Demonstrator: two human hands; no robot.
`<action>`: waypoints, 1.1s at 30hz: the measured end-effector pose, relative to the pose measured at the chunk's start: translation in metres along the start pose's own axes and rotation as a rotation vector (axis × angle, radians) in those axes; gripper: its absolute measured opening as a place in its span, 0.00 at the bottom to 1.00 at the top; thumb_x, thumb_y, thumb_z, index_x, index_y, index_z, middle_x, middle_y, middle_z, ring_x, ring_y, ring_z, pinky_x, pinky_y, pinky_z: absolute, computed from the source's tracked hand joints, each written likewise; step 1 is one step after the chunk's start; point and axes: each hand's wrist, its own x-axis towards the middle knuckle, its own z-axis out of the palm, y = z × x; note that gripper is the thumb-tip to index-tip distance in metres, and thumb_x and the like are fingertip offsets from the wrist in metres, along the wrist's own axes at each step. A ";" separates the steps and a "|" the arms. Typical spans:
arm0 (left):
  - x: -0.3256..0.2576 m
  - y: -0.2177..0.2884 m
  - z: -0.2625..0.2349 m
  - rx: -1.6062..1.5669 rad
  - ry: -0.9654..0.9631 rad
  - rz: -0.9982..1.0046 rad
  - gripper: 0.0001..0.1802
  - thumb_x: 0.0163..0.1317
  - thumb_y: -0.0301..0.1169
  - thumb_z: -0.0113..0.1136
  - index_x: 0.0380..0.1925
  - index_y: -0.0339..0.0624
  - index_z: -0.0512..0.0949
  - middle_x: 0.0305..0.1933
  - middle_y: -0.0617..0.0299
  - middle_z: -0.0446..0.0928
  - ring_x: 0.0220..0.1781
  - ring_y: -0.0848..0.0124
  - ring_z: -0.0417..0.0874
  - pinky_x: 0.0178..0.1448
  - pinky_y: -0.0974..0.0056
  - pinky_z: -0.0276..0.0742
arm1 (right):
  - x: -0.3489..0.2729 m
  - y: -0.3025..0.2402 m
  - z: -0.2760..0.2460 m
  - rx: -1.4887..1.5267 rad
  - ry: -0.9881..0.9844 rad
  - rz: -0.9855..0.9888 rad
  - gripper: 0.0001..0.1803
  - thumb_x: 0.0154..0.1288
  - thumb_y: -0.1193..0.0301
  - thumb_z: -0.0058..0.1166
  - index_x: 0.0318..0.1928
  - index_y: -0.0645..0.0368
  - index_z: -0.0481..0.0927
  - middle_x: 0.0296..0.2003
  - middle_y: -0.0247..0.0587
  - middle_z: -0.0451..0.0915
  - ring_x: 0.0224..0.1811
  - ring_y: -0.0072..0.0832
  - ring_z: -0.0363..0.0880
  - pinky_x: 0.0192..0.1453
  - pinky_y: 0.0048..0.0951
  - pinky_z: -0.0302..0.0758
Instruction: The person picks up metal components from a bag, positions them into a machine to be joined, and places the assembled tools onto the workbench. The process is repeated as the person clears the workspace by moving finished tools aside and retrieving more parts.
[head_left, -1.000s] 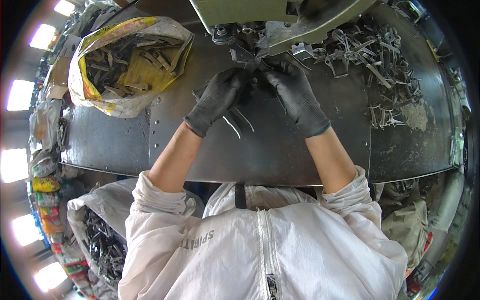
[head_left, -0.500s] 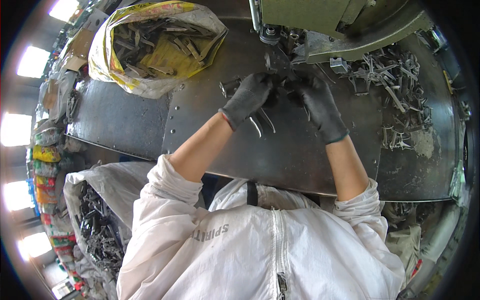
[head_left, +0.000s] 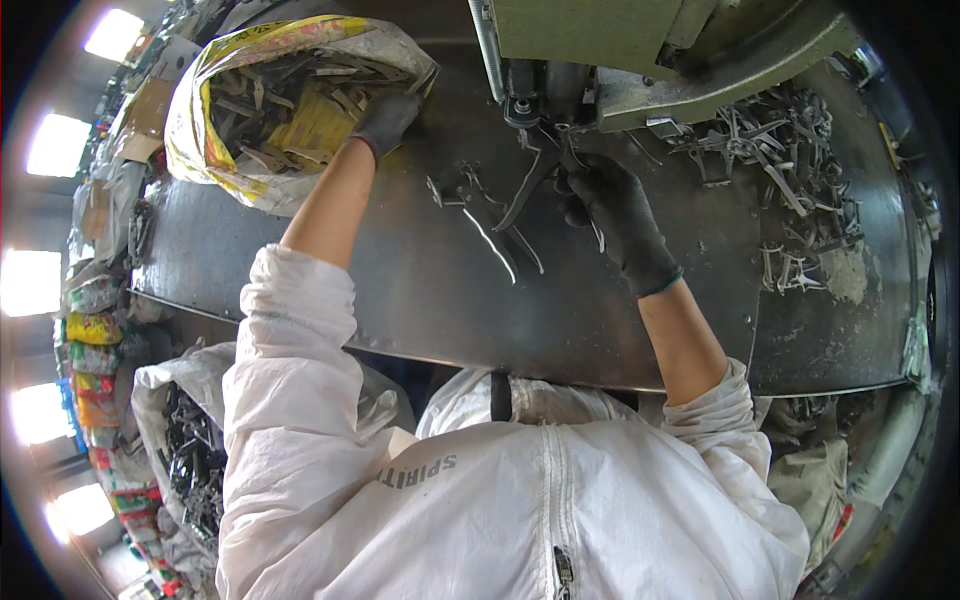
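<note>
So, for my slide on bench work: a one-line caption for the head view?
Gloved left hand reaches into the yellow-and-white sack of metal parts while the right hand holds a metal piece under the green machine.

Clearances and obstructions, steel worktable point(head_left: 400, 290)

Bare sheet lies open between both forearms. Loose metal strips point(head_left: 490, 215) clutter the middle; green press point(head_left: 600, 45) blocks the far edge; metal parts pile point(head_left: 790, 170) fills the right; open sack point(head_left: 270, 110) occupies far left.
</note>
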 end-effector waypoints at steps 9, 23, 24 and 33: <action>0.016 0.134 -0.045 -0.565 -0.164 -0.674 0.27 0.67 0.51 0.60 0.46 0.35 0.85 0.48 0.40 0.86 0.52 0.48 0.88 0.59 0.48 0.78 | -0.030 -0.022 -0.013 -0.197 0.072 0.066 0.21 0.75 0.69 0.57 0.62 0.67 0.75 0.41 0.39 0.86 0.32 0.20 0.81 0.38 0.25 0.79; -0.011 0.112 -0.016 -0.093 -0.040 -0.487 0.25 0.68 0.50 0.62 0.45 0.37 0.83 0.42 0.45 0.87 0.47 0.47 0.87 0.52 0.50 0.80 | -0.028 0.002 0.006 -0.043 0.121 0.051 0.22 0.73 0.76 0.54 0.66 0.64 0.75 0.40 0.38 0.85 0.37 0.21 0.84 0.41 0.25 0.81; -0.015 0.108 -0.020 -0.189 0.046 -0.524 0.22 0.70 0.47 0.62 0.44 0.36 0.83 0.38 0.48 0.87 0.43 0.50 0.88 0.49 0.54 0.81 | -0.029 0.005 0.011 -0.103 0.101 -0.037 0.22 0.74 0.74 0.55 0.66 0.65 0.75 0.43 0.39 0.85 0.40 0.22 0.84 0.44 0.26 0.81; -0.099 0.207 -0.107 -1.060 0.153 -0.678 0.19 0.72 0.36 0.59 0.56 0.37 0.77 0.38 0.63 0.79 0.37 0.75 0.81 0.41 0.69 0.78 | -0.028 -0.107 -0.176 -0.919 0.660 -0.522 0.15 0.73 0.64 0.57 0.53 0.58 0.85 0.50 0.52 0.87 0.53 0.41 0.86 0.58 0.37 0.79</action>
